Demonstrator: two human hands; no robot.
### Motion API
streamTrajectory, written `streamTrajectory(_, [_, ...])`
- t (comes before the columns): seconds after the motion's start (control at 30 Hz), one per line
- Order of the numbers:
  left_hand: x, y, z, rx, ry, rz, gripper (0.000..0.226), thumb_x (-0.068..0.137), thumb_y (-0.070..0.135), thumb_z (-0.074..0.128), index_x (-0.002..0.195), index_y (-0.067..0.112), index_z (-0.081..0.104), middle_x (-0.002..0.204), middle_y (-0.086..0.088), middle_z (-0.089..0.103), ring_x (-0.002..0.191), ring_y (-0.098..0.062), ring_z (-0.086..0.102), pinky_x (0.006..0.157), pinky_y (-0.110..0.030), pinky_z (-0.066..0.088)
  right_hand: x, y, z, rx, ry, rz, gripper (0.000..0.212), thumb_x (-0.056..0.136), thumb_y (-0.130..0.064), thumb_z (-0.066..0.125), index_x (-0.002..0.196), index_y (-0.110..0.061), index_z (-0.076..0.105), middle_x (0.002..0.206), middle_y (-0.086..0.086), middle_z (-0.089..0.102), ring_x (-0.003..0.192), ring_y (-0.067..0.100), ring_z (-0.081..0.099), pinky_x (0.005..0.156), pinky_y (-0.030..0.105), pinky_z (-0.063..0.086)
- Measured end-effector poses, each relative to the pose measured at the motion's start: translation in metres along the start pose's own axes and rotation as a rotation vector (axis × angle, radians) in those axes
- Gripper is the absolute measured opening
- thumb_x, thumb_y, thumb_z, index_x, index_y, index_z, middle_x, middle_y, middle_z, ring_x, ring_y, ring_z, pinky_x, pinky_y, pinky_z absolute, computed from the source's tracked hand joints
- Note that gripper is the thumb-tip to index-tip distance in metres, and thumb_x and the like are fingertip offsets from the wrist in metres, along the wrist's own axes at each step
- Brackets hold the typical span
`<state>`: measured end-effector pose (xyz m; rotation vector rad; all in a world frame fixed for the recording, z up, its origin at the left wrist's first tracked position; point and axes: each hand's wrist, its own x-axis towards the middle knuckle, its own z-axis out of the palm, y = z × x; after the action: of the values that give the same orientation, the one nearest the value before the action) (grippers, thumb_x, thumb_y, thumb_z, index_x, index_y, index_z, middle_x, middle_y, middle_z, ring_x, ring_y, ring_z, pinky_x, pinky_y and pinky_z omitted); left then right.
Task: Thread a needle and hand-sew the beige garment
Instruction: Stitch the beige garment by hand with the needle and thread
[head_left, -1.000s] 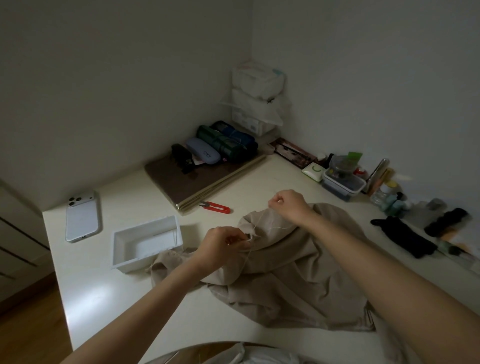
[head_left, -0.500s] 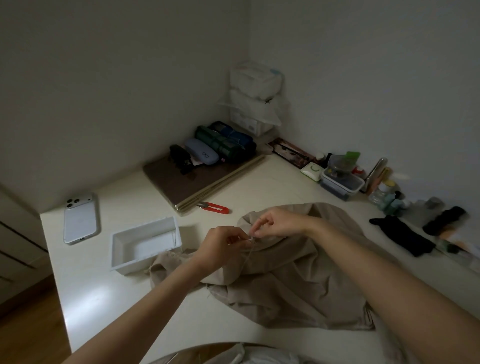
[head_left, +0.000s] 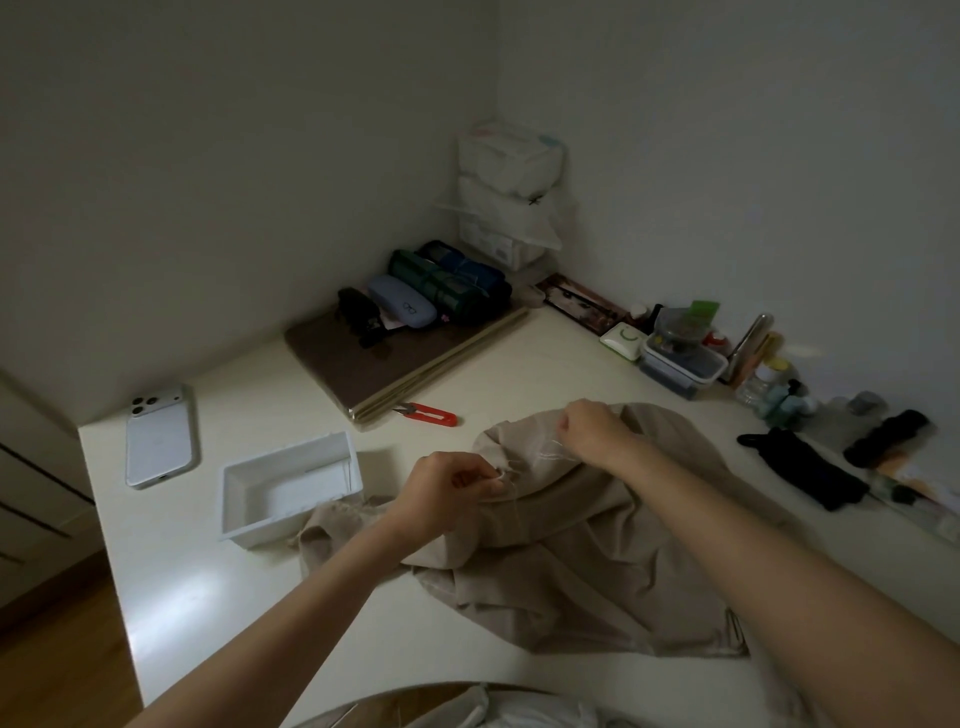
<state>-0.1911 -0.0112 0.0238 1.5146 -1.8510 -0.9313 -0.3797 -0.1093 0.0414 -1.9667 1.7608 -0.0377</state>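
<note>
The beige garment (head_left: 582, 561) lies crumpled on the white table (head_left: 171, 561) in front of me. My left hand (head_left: 447, 493) pinches a fold of the cloth at its upper edge. My right hand (head_left: 592, 428) is raised a little to the right with curled fingers, pulling a thin pale thread (head_left: 545, 456) that runs back to the fold. The needle is too small to make out; it seems to sit in my right fingers.
A white open box (head_left: 288, 486) stands left of the garment, a white phone (head_left: 158, 436) farther left. Red thread snips (head_left: 431, 414) lie beside a brown board (head_left: 384, 358) with pouches. Containers, bottles and black items line the right wall.
My right hand came down to the fold beside the left hand, then drew up and to the right again, pulling the thread out. My left hand stayed on the cloth.
</note>
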Motion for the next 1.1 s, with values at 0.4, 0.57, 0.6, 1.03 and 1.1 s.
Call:
streamTrajectory(0.4, [0.0,-0.001,0.0,0.037,0.003,0.015,0.008,0.087,0.025,0.066,0.091,0.021,0.071,0.08,0.011,0.066,0.071,-0.003,0.061,0.067,-0.014,0.048,-0.021,-0.015,-0.009,0.266,-0.446,-0.304,0.023,0.093,-0.024,0.059,0.107,-0.007,0.067,0.085,-0.013,0.059,0.079,-0.003,0.052,0.07,0.012,0.038])
streamTrajectory(0.57, [-0.002,-0.001,0.0,0.023,0.0,0.013,0.009,0.087,0.024,0.066,0.092,0.019,0.071,0.08,0.015,0.064,0.07,0.002,0.059,0.067,-0.012,0.046,-0.014,-0.012,-0.004,0.328,-0.247,-0.218,0.033,0.094,-0.027,0.057,0.106,0.003,0.065,0.083,0.01,0.062,0.074,0.01,0.054,0.07,0.021,0.041])
streamTrajectory(0.6, [-0.002,-0.001,0.0,0.023,0.002,0.008,0.009,0.088,0.024,0.066,0.093,0.019,0.071,0.081,0.014,0.065,0.071,0.0,0.059,0.068,-0.012,0.046,-0.011,-0.009,-0.003,0.336,-0.191,-0.187,0.03,0.094,-0.025,0.057,0.105,0.002,0.066,0.086,0.009,0.063,0.078,0.012,0.056,0.075,0.025,0.043])
streamTrajectory(1.03, [-0.002,0.002,-0.003,0.054,0.001,0.004,0.012,0.089,0.024,0.064,0.097,0.019,0.071,0.082,0.015,0.063,0.071,0.008,0.058,0.066,-0.009,0.045,-0.02,-0.008,-0.008,0.356,-0.302,-0.311,0.027,0.092,-0.01,0.056,0.117,-0.015,0.062,0.107,-0.012,0.057,0.079,-0.014,0.051,0.071,0.008,0.038])
streamTrajectory(1.1, [-0.002,0.003,-0.003,0.068,0.002,0.011,0.012,0.089,0.023,0.064,0.097,0.018,0.071,0.08,0.017,0.062,0.071,0.01,0.057,0.066,-0.008,0.044,-0.022,-0.012,-0.008,0.325,-0.374,-0.353,0.024,0.091,-0.013,0.059,0.115,-0.016,0.065,0.111,-0.01,0.06,0.091,-0.01,0.051,0.081,0.012,0.039])
